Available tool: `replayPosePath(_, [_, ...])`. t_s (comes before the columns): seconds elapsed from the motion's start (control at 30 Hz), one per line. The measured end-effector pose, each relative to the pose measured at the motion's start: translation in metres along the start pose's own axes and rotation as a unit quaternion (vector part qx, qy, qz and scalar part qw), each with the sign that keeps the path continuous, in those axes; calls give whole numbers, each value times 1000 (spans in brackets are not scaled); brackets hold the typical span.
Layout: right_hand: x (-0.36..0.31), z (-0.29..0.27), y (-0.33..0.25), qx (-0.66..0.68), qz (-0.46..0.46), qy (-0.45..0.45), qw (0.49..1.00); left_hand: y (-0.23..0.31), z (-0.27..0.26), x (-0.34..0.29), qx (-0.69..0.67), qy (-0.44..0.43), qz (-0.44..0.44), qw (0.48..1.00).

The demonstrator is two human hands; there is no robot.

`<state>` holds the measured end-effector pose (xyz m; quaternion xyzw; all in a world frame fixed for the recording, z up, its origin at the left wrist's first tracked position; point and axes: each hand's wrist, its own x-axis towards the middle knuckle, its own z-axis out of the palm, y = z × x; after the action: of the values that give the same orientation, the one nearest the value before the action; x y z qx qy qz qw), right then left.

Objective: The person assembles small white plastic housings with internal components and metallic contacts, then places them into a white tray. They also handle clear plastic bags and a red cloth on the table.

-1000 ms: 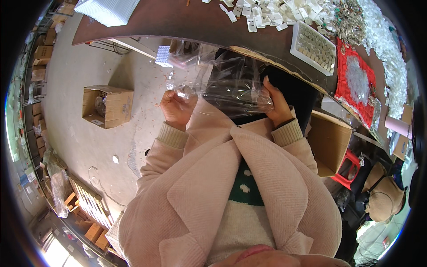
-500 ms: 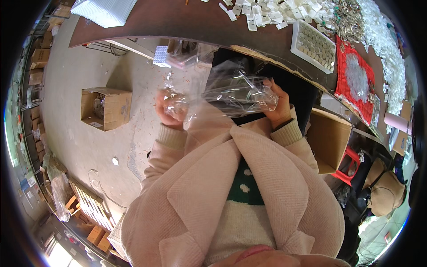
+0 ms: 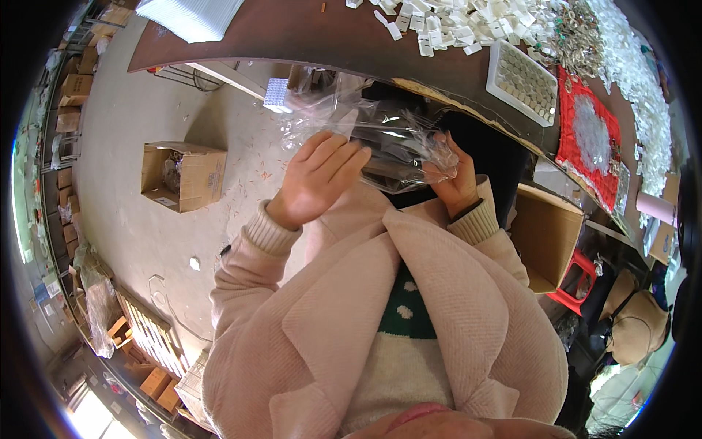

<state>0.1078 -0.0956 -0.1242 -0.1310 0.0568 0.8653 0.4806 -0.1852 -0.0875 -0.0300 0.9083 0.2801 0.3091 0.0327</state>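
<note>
A clear plastic bag [image 3: 398,146] stretches crumpled in front of my chest, below the table's edge. Its right end is bunched in my right hand [image 3: 459,179], whose thumb and fingers close round the film. My left hand [image 3: 322,179] is at the bag's left part, back of the hand up. Its fingers reach out over the film and point right; the thumb is hidden. Loose film spreads beyond the left fingertips, toward the table.
The brown table [image 3: 292,44] carries white plastic pieces [image 3: 468,22], a white tray of round pieces [image 3: 523,84] and a red cloth [image 3: 585,139] with clear bits. A cardboard box [image 3: 197,179] stands on the floor at left, another box [image 3: 545,234] at right beside a red stool [image 3: 578,282].
My left hand has moved rightward and turned its back up, from gripping the bag's left end to lying with fingers stretched over it. The right hand keeps its hold.
</note>
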Motion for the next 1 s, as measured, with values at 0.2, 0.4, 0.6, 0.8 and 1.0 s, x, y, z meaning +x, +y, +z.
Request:
replayPosePath(0.2, [-47,58,16,-681,-352,222,603,11,11,9,21,-85,3,996])
replayPosePath(0.4, [-51,102,46,-879,-236,-51,410,27,23,26,85,-169,71,979])
replayPosePath(0.6, [-5,83,52,-915,-69,-19,398,43,16,20,122,-214,120,962])
replayPosePath(0.8, [36,61,62,-791,-143,56,593,67,31,-4,84,-316,57,943])
replayPosePath(1.0, [32,63,77,-846,-394,-7,359,55,22,-19,-133,-349,-221,901])
